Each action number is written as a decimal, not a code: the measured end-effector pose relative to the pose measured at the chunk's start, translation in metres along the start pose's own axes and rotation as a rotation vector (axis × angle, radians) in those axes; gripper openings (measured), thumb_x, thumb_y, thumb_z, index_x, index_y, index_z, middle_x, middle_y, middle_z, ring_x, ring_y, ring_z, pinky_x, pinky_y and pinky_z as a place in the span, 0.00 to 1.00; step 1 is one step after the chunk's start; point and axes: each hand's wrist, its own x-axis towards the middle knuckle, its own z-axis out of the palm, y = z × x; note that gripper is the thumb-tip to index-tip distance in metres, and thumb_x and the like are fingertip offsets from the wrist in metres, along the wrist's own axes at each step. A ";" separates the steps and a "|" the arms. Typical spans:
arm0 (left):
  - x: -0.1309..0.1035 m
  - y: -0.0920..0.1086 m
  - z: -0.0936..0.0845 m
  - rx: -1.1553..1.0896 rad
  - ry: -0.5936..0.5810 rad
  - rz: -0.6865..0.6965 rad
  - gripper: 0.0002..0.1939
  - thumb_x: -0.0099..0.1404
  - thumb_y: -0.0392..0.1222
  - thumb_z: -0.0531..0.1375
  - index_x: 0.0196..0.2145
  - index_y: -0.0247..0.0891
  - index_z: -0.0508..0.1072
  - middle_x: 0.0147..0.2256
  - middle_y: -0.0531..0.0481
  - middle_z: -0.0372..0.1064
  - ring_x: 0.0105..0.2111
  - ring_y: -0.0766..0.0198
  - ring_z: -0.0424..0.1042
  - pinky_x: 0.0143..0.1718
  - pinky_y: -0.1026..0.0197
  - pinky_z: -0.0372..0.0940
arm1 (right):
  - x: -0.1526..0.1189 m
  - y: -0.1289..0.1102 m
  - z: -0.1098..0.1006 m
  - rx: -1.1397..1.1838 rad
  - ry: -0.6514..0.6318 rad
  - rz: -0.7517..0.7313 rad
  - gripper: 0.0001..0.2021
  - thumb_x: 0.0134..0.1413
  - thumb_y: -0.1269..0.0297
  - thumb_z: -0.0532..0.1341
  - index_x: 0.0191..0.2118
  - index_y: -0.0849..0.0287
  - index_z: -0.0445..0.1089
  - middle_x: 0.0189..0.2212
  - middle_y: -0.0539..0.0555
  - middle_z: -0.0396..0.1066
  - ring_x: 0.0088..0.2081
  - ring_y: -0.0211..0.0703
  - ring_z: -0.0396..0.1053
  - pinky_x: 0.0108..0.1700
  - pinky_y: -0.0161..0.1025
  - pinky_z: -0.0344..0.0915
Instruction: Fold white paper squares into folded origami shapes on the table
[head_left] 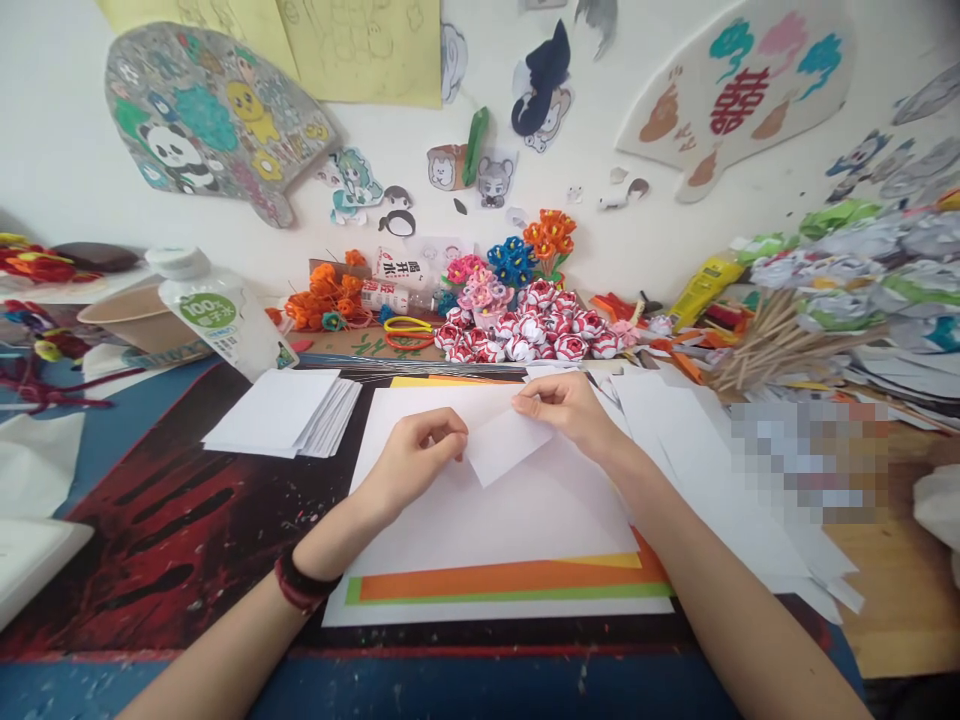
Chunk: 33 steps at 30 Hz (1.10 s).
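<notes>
A small white paper piece [506, 447] is held between my two hands, above a large white sheet [540, 520]. The thumb and fingers of my left hand [424, 455] pinch its left corner. My right hand [562, 410] pinches its upper right part between thumb and fingers. Orange, yellow and green sheets [510, 583] show below the large white sheet's lower edge. A stack of small white papers [281, 410] lies left of the large sheet, apart from my hands.
Beyond the sheets stand a white bottle [225, 320], a brown bowl [131, 315], red and white paper flowers [532, 330] and yellow-handled scissors [407, 330]. At the right are loose white papers [697, 470] and a bundle of wooden sticks [769, 345].
</notes>
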 end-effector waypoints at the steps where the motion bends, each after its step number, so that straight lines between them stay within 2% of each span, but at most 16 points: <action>1: 0.000 -0.001 -0.001 0.001 0.011 0.006 0.07 0.57 0.38 0.54 0.24 0.37 0.68 0.22 0.53 0.67 0.27 0.65 0.65 0.32 0.63 0.58 | 0.000 0.001 -0.003 0.000 0.042 -0.013 0.15 0.40 0.53 0.70 0.24 0.61 0.75 0.22 0.50 0.70 0.25 0.37 0.63 0.27 0.35 0.56; 4: 0.001 -0.004 -0.006 0.058 0.064 0.036 0.08 0.59 0.38 0.54 0.24 0.37 0.69 0.23 0.53 0.69 0.27 0.65 0.66 0.32 0.63 0.58 | 0.002 0.004 -0.010 0.023 0.176 -0.036 0.14 0.41 0.53 0.69 0.25 0.61 0.75 0.23 0.50 0.70 0.25 0.37 0.63 0.28 0.35 0.56; 6: 0.002 -0.007 -0.007 0.115 0.116 0.055 0.09 0.62 0.42 0.54 0.27 0.37 0.70 0.26 0.52 0.71 0.28 0.65 0.66 0.31 0.64 0.57 | 0.004 0.006 -0.009 0.035 0.190 -0.035 0.14 0.42 0.53 0.69 0.26 0.61 0.75 0.25 0.51 0.71 0.26 0.37 0.63 0.29 0.35 0.57; 10: 0.003 -0.011 -0.003 0.144 0.168 0.023 0.13 0.63 0.50 0.56 0.36 0.38 0.72 0.33 0.50 0.73 0.29 0.65 0.67 0.29 0.64 0.58 | 0.005 0.011 0.003 0.050 0.113 0.003 0.15 0.42 0.52 0.69 0.28 0.61 0.75 0.26 0.51 0.71 0.27 0.38 0.65 0.29 0.35 0.58; 13: 0.003 -0.013 -0.001 0.109 0.182 -0.008 0.13 0.63 0.50 0.56 0.34 0.37 0.72 0.29 0.50 0.72 0.29 0.64 0.68 0.30 0.64 0.58 | 0.004 0.013 0.010 0.056 0.062 0.031 0.16 0.43 0.51 0.68 0.31 0.60 0.75 0.27 0.50 0.72 0.28 0.38 0.66 0.30 0.35 0.59; 17: 0.002 -0.011 -0.002 0.100 0.272 0.027 0.12 0.63 0.48 0.56 0.30 0.37 0.70 0.27 0.52 0.69 0.28 0.65 0.67 0.29 0.64 0.58 | 0.003 0.012 0.012 -0.011 -0.121 0.016 0.15 0.45 0.53 0.67 0.31 0.61 0.75 0.31 0.52 0.74 0.33 0.41 0.68 0.36 0.36 0.62; 21: 0.000 -0.010 0.000 0.119 0.205 0.054 0.11 0.64 0.47 0.55 0.30 0.37 0.70 0.26 0.53 0.67 0.26 0.66 0.64 0.28 0.65 0.56 | -0.001 0.009 0.017 -0.022 -0.247 0.034 0.15 0.47 0.52 0.66 0.31 0.62 0.76 0.30 0.54 0.74 0.34 0.43 0.69 0.38 0.38 0.64; 27: -0.004 -0.009 0.010 0.141 0.088 0.100 0.11 0.66 0.46 0.54 0.31 0.37 0.70 0.20 0.58 0.55 0.23 0.69 0.55 0.26 0.65 0.52 | -0.007 0.002 0.028 -0.074 -0.325 -0.004 0.14 0.52 0.53 0.63 0.32 0.61 0.76 0.29 0.52 0.73 0.32 0.41 0.67 0.35 0.36 0.63; 33: -0.006 -0.003 0.009 0.168 0.043 0.101 0.11 0.65 0.44 0.54 0.29 0.37 0.70 0.20 0.57 0.58 0.23 0.69 0.57 0.26 0.65 0.53 | -0.009 0.000 0.029 -0.141 -0.335 -0.070 0.11 0.55 0.58 0.61 0.34 0.59 0.77 0.30 0.52 0.74 0.33 0.40 0.67 0.36 0.36 0.63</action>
